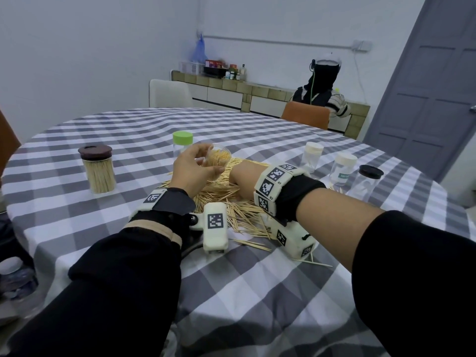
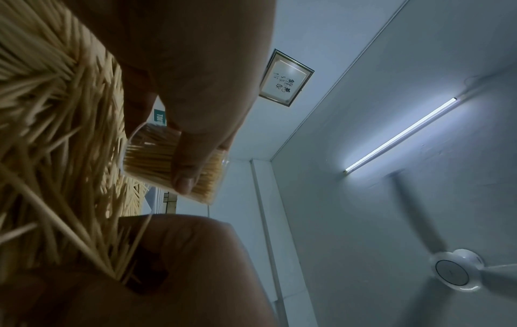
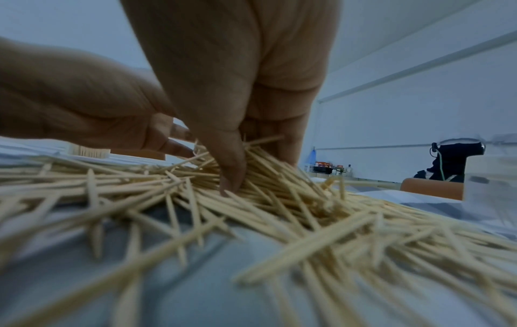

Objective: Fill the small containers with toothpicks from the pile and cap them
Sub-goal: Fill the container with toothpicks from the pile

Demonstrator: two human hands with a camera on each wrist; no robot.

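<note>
While tilted, container opens toward pile.

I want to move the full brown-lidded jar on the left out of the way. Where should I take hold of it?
Grip the brown-lidded jar round its clear body, below the lid, probably coming in from the near left side. It stands upright and alone on the tablecloth, with clear space around it. The lid looks like a loose stopper, so lifting by it may be risky.

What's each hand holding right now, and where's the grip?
Left hand holds a clear container of toothpicks by its side wall, mouth tilted toward the camera. Right hand has its fingers closing on loose toothpicks in the pile.
</note>
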